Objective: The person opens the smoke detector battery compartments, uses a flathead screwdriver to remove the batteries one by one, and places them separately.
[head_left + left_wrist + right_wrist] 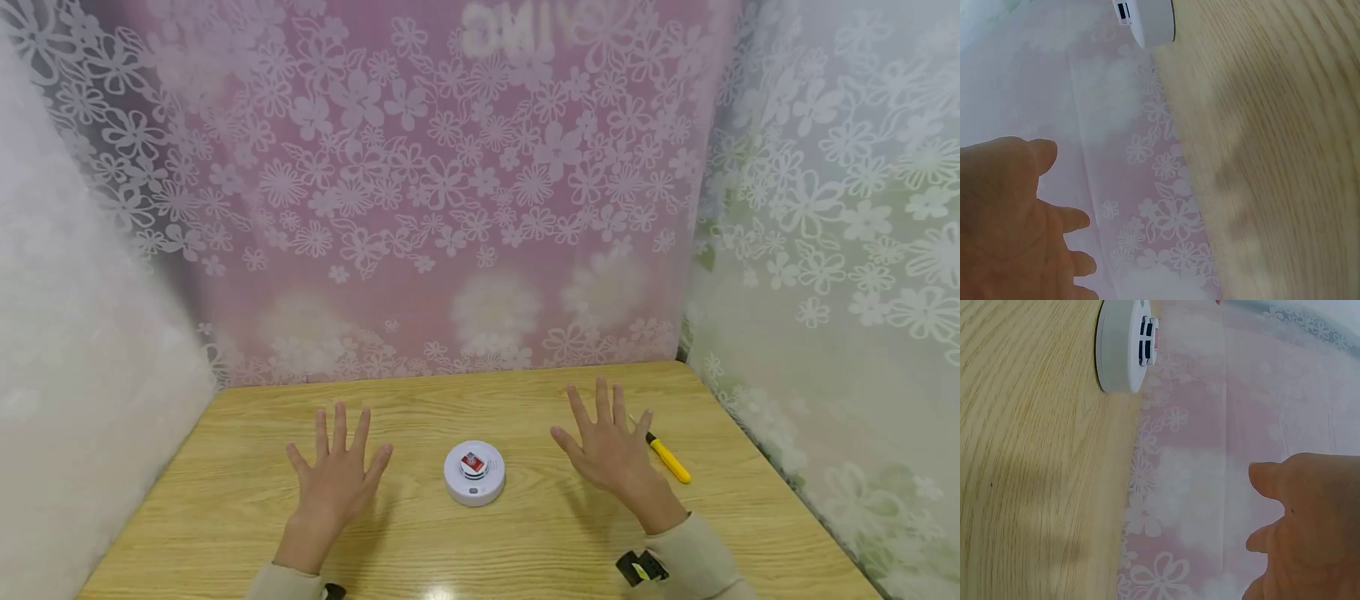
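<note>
A round white smoke detector (474,492) with a red label on its raised centre lies on the wooden table between the two hands. My left hand (334,487) is held over the table to its left, fingers spread and holding nothing. To the detector's right, my right hand (617,454) is likewise spread with nothing in it. A screwdriver (670,460) with a yellow handle and black collar lies just beyond the right hand's little finger. Both wrist views show the detector's side, with vent slots plain in the right wrist view (1124,347).
The wooden table (420,550) is bordered by a pink flowered curtain (450,208) at the back. Pale curtains hang along the left side and the right side (825,333). A black strap device (642,568) sits at the right wrist.
</note>
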Demonstrator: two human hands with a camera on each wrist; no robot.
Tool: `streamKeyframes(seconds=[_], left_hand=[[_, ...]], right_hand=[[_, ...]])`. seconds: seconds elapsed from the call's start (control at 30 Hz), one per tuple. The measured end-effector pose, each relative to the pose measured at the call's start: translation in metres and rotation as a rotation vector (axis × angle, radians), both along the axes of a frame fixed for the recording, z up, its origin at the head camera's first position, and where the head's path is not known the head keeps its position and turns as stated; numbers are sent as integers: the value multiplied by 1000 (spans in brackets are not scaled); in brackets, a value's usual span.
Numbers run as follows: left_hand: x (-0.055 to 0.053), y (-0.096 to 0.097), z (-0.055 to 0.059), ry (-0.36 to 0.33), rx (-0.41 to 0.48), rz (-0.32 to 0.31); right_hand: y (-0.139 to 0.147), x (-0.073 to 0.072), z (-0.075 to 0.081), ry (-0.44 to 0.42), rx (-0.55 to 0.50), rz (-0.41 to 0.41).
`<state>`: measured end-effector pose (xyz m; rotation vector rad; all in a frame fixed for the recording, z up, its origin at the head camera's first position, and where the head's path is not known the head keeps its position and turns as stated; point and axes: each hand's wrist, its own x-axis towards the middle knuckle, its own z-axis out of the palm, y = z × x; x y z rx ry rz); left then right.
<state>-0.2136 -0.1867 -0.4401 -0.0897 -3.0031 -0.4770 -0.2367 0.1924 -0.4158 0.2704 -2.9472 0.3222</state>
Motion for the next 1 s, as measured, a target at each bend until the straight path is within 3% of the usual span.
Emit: streamKeyframes(seconds=[0.1,0.2,0.4,0.5,0.7,0.83,1.0], left_hand=[[0,1,1,1,1,-13],[0,4,1,5,27,-51],[-6,18,-7,40,143,-162],[-12,27,-14,21,226,-213],[-19,50,-26,-92,397,-295],[-23,61,-33,-119,425,-316],[-24,66,-38,-99,426,-347]], right_hand=[[-2,-1,-1,-8,-36,27],[-4,-6,-3,-40,-113,106],[-23,-18,-10,-231,-387,252],[-38,-24,-20,-301,-462,297],[-66,-31,-33,-372,-499,354],[-78,-33,-38,-388,-505,371],[-84,-32,-42,-402,-502,377]])
